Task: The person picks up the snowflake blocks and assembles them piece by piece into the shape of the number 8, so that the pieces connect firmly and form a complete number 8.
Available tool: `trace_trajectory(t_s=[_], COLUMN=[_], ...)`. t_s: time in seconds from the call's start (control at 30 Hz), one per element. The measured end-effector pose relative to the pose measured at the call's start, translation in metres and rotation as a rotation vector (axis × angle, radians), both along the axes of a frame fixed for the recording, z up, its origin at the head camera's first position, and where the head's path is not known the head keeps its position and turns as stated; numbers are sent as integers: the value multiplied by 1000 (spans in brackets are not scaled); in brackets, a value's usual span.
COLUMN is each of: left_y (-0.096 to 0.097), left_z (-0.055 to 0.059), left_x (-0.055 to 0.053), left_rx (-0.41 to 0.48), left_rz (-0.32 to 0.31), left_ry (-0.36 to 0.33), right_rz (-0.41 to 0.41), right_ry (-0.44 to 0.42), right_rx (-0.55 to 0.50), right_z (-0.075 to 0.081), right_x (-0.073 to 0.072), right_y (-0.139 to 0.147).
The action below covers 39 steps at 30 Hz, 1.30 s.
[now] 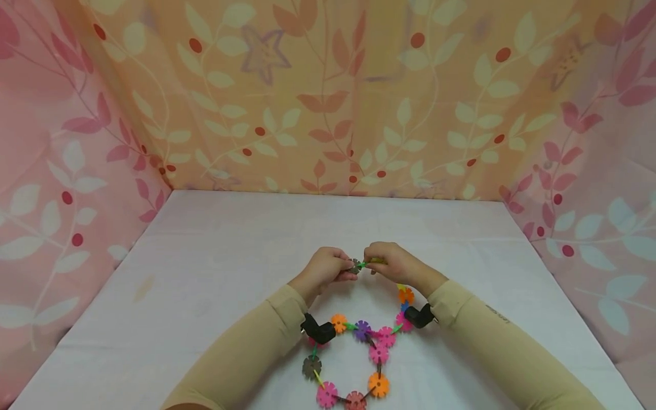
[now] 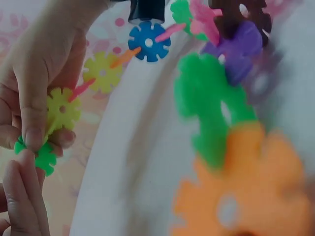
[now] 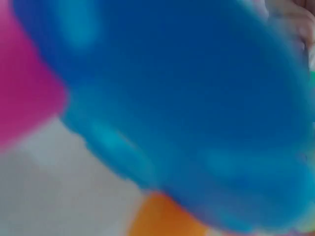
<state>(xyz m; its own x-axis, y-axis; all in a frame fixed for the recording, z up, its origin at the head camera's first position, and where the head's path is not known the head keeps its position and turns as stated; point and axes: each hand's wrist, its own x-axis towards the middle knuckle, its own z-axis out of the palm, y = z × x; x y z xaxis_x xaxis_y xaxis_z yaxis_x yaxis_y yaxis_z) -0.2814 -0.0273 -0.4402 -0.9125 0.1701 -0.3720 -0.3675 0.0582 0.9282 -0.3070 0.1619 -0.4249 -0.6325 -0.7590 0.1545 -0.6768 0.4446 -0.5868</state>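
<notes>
Above the white cloth, my left hand (image 1: 328, 265) pinches a dark grey notched interlocking disc (image 1: 355, 266) between thumb and fingers. Close by on the right, my right hand (image 1: 397, 263) grips a green interlocking disc (image 2: 47, 160) where it joins a yellow disc (image 2: 63, 109); its thumb lies over the green one. A chain runs on from there through another yellow disc (image 2: 103, 73) and a blue disc (image 2: 149, 42). This blue piece fills most of the right wrist view, blurred, and the hands' grips are mostly hidden there.
More of the joined discs lie as a loop on the white cloth (image 1: 246, 239), with orange (image 1: 378, 385), pink (image 1: 327, 394) and purple (image 1: 363, 330) pieces. Black wrist cameras hang close over the chain. Patterned fabric walls (image 1: 328, 114) enclose the back and sides.
</notes>
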Motion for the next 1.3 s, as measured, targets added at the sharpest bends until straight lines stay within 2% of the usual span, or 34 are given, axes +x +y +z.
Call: trace_trajectory(t_s=[0.1,0.2,0.4,0.47,0.57,0.77,0.87,0.97,1.03,1.13,1.23,1.3], left_y=[-1,-2,-14,-22,-37,-71,-88,-101,-108,-115,-116,-115], left_z=[0,-1,-6,-6,-5,-4,-4,-2,0,-1,-4,-7], left_x=[1,1,-1,-1,1,13,21,27,32,39,45,45], left_rx=[39,42,14,-44,-193,-496,-659,-776,-817,-833,-850,-865], left_rz=[9,5,-75,-117,-197,-392,-444,-483,-526,-617,-684,-701], left_ry=[-2,-4,26,53,99,169,214,231,231,257,323,362], right_rz=[-1,-4,-43,-66,-111,-172,-158,-153,-152,-157,-141,-126], right_ry=[-25,-8,32,59,66,-35,-34,-18,-14,-33,-49,-52], right_rx=[-12,12,130,161,196,294,337,360,372,380,369,361], right_z=[0,0,1,1,-1,-4,-4,-4,-5,-6,-7,-7], right_x=[0,-1,-5,-7,-9,-12,-12,-12,-11,-10,-9,-8], right_y=[-2,-4,-6,-5,-1,9,15,20,23,28,33,35])
